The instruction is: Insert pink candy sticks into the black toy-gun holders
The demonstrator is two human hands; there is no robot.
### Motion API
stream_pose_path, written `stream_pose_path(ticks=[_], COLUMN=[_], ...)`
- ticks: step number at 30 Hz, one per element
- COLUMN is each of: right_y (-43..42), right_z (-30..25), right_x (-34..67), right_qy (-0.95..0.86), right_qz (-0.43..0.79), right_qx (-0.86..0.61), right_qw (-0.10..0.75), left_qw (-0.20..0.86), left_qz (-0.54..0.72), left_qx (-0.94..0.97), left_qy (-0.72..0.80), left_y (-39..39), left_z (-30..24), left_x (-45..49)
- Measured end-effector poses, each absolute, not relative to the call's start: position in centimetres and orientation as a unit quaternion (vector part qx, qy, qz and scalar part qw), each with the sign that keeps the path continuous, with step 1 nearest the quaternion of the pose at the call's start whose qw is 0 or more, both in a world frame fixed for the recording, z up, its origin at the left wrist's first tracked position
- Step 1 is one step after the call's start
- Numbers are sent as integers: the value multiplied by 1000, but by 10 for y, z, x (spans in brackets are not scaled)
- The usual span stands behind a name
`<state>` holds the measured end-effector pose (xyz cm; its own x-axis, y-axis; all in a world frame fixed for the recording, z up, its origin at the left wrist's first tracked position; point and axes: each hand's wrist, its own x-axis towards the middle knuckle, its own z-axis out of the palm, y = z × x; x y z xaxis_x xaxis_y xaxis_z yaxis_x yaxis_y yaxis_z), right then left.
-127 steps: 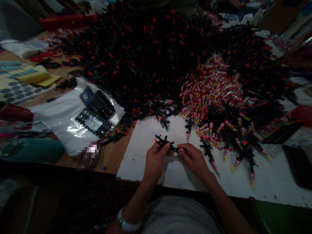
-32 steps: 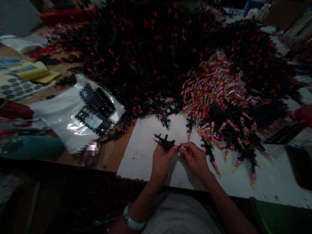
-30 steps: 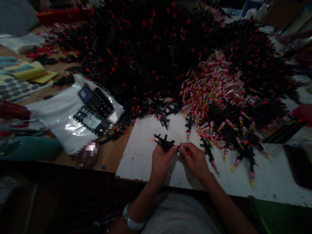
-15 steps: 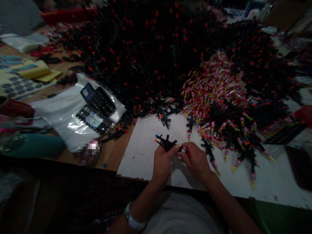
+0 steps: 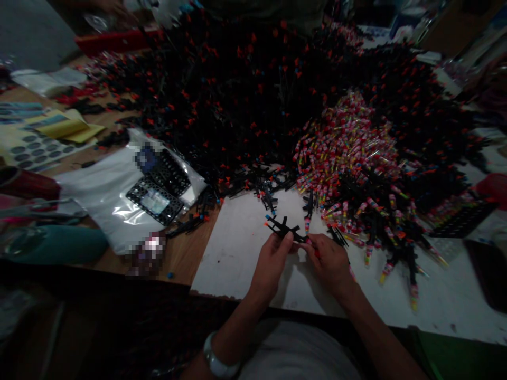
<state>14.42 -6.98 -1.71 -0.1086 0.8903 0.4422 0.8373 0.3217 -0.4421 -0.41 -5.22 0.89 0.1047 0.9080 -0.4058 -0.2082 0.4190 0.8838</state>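
Observation:
My left hand (image 5: 272,264) is closed on a small black toy gun (image 5: 283,227) with a blue and an orange tip pointing to the upper left. At the gun's rear end, my right hand (image 5: 330,261) pinches a small tube, mostly hidden by the fingers; only bits of pink and red show. Both hands are just above a white board (image 5: 237,232). Beyond them lies another toy gun (image 5: 309,203) with a colourful candy-filled tube on its end. Several more guns with tubes (image 5: 412,264) are spread to the right.
A large heap of black toy guns (image 5: 237,95) fills the back. In front of it rises a pile of candy tubes (image 5: 348,142). At left are a plastic bag (image 5: 99,195) with black racks (image 5: 154,200), sticker sheets (image 5: 39,150) and a teal bottle (image 5: 55,244). A dark phone-like slab (image 5: 487,274) lies at right.
Both hands have moved slightly to the right with the toy gun between them, and my right hand now covers part of a gun lying beside it. The camera view has shifted a little.

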Motion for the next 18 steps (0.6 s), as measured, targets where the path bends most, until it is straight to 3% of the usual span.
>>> stream_pose_path(ticks=[3, 7, 10, 13, 16, 18], right_y=[-51, -22, -14, -25, -44, -53], right_z=[4, 43, 50, 28, -4, -23], right_x=[183, 240, 248, 216, 169, 141], right_qy=[-690, -634, -641, -668, -744, -756], right_qz=[-53, -163, -200, -153, -75, -61], right_qx=[-634, -675, -654, -618, -539, -506], right_qw=[345, 340, 350, 385, 389, 411], left_qw=[603, 416, 380, 427, 625, 680], left_qz=[426, 427, 412, 373, 117, -13], left_qx=[405, 525, 568, 578, 574, 566], left_qy=[539, 607, 602, 587, 515, 467], left_y=[-35, -2, 4, -22, -61, -77], left_z=[13, 12, 7, 13, 33, 47], left_x=[-12, -30, -46, -64, -82, -93])
